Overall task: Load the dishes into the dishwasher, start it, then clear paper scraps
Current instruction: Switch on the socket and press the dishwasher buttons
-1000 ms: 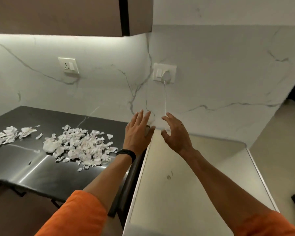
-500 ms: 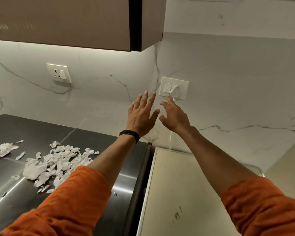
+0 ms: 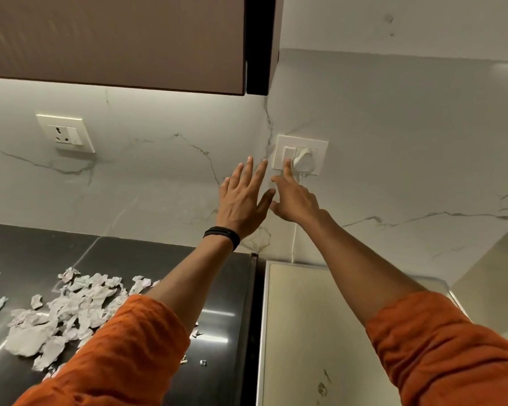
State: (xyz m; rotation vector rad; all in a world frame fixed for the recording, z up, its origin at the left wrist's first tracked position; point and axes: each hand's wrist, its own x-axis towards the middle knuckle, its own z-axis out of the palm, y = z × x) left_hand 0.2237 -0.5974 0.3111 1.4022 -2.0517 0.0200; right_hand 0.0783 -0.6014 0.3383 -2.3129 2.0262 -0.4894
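Apparently at the starting step: the right hand (image 3: 294,201), forefinger extended, touches the wall switch (image 3: 289,151) beside a white plug (image 3: 304,163); the left hand (image 3: 242,202) hovers spread, holding nothing. Paper scraps (image 3: 68,312) lie uncleared on the dark tabletop (image 3: 220,288).

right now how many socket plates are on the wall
2. One socket plate at left under the cabinet; the other by the corner, a white plug in it. More may lie offscreen.
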